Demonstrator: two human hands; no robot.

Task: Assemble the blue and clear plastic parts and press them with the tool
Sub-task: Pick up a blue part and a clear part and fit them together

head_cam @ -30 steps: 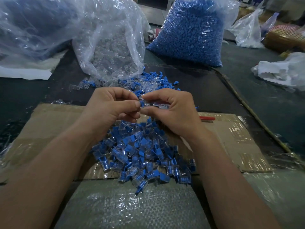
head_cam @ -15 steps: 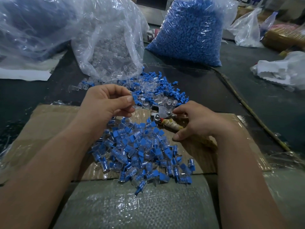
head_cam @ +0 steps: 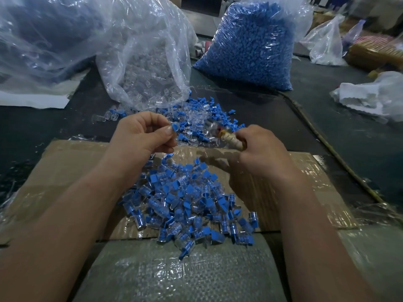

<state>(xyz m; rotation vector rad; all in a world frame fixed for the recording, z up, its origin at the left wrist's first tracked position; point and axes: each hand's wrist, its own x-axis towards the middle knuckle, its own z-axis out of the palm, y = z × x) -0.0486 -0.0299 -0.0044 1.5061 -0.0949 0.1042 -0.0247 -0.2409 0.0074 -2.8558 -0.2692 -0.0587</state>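
- A dark work table (head_cam: 39, 127) carries a taped cardboard sheet (head_cam: 72, 162). At the back stand a bag of clear pieces (head_cam: 148, 68) and a bag of blue pieces (head_cam: 250, 46).
- Beyond both hands, loose blue and clear pieces (head_cam: 196, 112) lie scattered at the mouth of the clear bag. Below the hands, on the cardboard, sits a heap of joined pieces (head_cam: 185, 205).
- The left hand (head_cam: 141, 136) pinches one small part (head_cam: 175, 127) between thumb and forefinger. Its blue cap sticks out past the fingertips toward the right hand; the clear body is mostly hidden in the pinch.
- The right hand (head_cam: 259, 153) is clenched round the pale wrapped handle of the tool (head_cam: 229, 138). The tool's head is blurred, so whether its jaws are open or closed cannot be told.
- The tool's long axis runs from the right fist up and across toward the left hand, and its head is near the held part but apart from it.
- Judgement: the press is the step in hand. The part lies to the inner side of the right hand, at about the height of the tool's head, so closing that gap sideways should seat it in the jaws. The left hand only needs to hold the blue end presented.
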